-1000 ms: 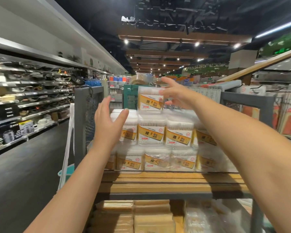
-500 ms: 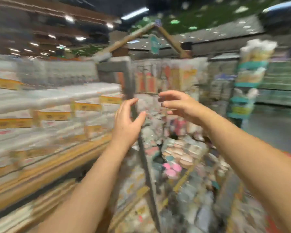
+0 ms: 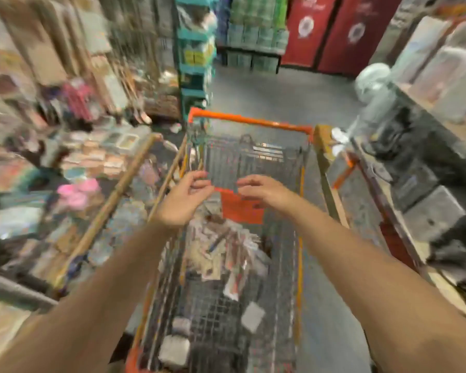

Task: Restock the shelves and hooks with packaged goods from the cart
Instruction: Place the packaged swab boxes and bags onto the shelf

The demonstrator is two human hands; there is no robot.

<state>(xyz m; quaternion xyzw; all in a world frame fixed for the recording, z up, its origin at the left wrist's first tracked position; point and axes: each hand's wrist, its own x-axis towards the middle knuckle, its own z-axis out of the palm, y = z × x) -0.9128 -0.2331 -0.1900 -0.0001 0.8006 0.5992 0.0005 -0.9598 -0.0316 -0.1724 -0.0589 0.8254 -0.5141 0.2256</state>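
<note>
Frame is motion-blurred, detail is soft; both arms reach forward over an orange wire cart point(image 3: 249, 120) that sits in the aisle, lengthways ahead of the camera.

Left hand point(image 3: 184, 199) is above the cart's left side, fingers loosely curled, thumb and fingertips pointing toward the other hand; right hand point(image 3: 264, 192) is level with it, fingers also loosely bent; the two hands are close together but not touching, a narrow gap between the fingertips; neither one visibly holds anything, though blur makes a small item impossible to rule out.

Directly under and between the hands is an orange flap point(image 3: 241, 208) on the cart's folding seat panel; whether the fingers touch it or the wire panel, cannot tell.

Stock: a loose pile of small packets point(image 3: 226, 254) lies in the cart basket just below the hands; a few more flat packets are scattered on the wire floor nearer the camera, e.g. a pale square one point(image 3: 252, 316).

Left of the cart: a display with hanging and laid-out packaged goods point(image 3: 92, 154), wooden rail along its edge; pink items point(image 3: 76, 192) on it.

Right of the cart: a dark shelf unit point(image 3: 414, 168) with boxed goods.

Far end: grey floor point(image 3: 280, 92), red panels point(image 3: 334, 30), a teal rack point(image 3: 195, 49).
</note>
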